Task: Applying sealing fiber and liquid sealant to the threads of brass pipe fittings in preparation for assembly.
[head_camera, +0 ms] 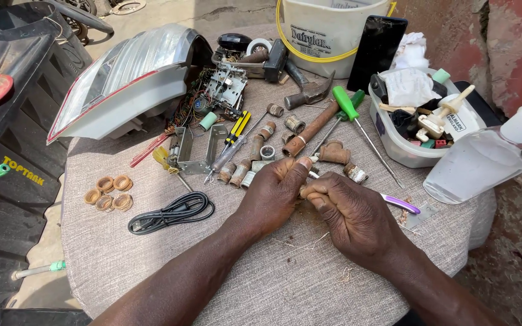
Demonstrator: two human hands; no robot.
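My left hand [276, 193] and my right hand [348, 211] meet at the middle of a grey cloth-covered table [152, 259]. Both close on a small object between them; it is mostly hidden by the fingers, so I cannot tell what it is. A purple-handled tool [401, 204] sticks out to the right from under my right hand. Rusty pipe fittings [333, 152] lie just beyond my fingers, beside a long rusty pipe [310, 129].
A green-handled screwdriver [348, 105], a hammer [309, 93], yellow-black screwdrivers [235, 128], a coiled black cable [173, 212], copper rings [109, 192], a car tail light [131, 75], a white bucket [327, 30], a plastic tub of parts [415, 156] and a clear bottle [478, 160] crowd the table.
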